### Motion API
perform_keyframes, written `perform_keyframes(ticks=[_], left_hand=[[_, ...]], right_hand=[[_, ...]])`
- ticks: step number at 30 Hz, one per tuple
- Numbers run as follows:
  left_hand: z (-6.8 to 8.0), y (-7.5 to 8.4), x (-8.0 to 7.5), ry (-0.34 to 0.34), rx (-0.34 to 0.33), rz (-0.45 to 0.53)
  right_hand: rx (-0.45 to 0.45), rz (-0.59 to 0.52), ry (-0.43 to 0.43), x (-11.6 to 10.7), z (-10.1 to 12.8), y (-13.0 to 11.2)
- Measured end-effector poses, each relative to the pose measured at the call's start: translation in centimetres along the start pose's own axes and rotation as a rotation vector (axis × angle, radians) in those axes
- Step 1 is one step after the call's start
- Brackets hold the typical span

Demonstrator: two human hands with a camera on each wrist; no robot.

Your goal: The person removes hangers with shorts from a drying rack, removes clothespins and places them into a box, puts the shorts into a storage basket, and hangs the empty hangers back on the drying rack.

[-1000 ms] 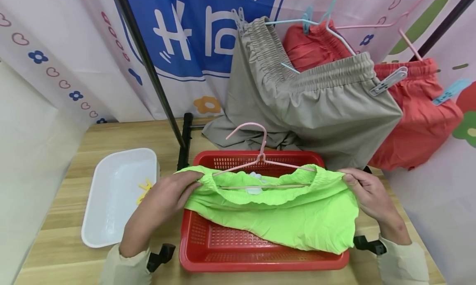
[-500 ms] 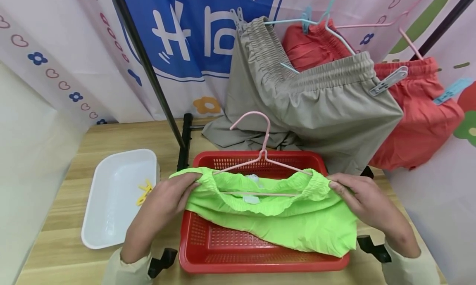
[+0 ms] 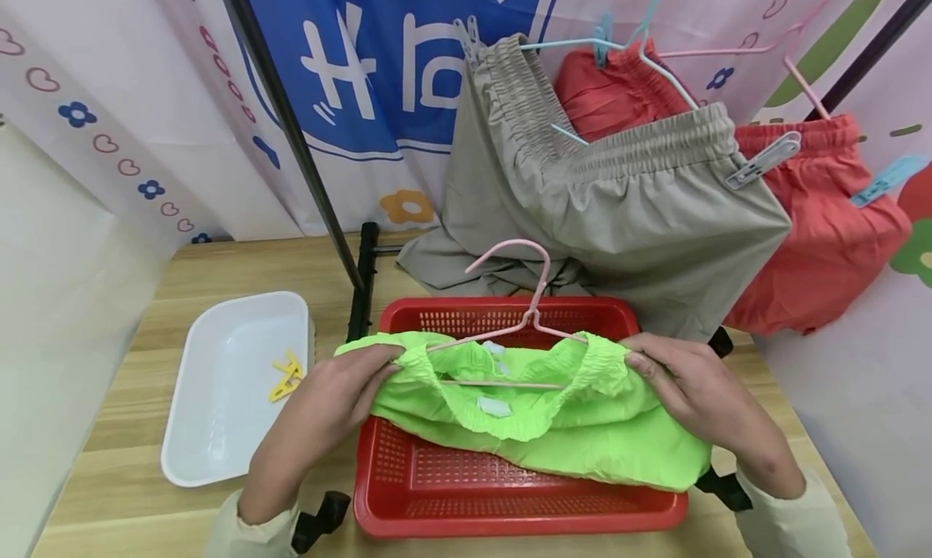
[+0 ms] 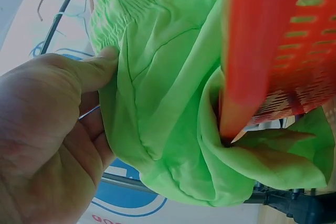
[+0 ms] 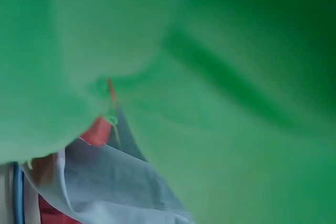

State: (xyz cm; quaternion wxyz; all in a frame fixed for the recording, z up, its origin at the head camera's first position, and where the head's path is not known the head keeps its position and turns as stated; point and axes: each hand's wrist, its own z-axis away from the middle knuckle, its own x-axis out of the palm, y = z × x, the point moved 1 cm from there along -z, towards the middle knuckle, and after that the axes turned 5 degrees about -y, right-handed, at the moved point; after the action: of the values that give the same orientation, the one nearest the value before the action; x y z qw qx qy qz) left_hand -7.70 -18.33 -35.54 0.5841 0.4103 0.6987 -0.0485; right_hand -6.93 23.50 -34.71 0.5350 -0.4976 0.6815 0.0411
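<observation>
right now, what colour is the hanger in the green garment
The hanger is pink, seen best in the head view.

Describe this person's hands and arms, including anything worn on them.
The left hand and right hand are bare, with no gloves showing. Both arms wear pale off-white fabric sleeves that leave the wrists uncovered. A small, angular black attachment juts out at the inner side of each cuff. I can't make out any markings or cables.

On my left wrist feed, I see the left hand (image 4: 50,129) pinch the green garment (image 4: 163,98) near its gathered waistband (image 4: 123,9), cloth folding round a corner of the perforated red basket (image 4: 249,40).
</observation>
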Motion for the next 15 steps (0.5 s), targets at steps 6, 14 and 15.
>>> perform_keyframes(ticks=[6,14,15], left_hand=[[0.1,0.0,-0.5,0.011,-0.027,0.053],[0.9,-1.0,-1.3,0.042,0.006,0.088],[1.0,-1.2,-1.4,0.043,0.004,0.099]], right_hand=[[0.011,-0.042,0.027,0.1,0.3,0.3],[0.054,-0.049,0.032,-0.5,1.2,0.8],[0.060,-0.047,0.034,-0.6,1.3,1.0]])
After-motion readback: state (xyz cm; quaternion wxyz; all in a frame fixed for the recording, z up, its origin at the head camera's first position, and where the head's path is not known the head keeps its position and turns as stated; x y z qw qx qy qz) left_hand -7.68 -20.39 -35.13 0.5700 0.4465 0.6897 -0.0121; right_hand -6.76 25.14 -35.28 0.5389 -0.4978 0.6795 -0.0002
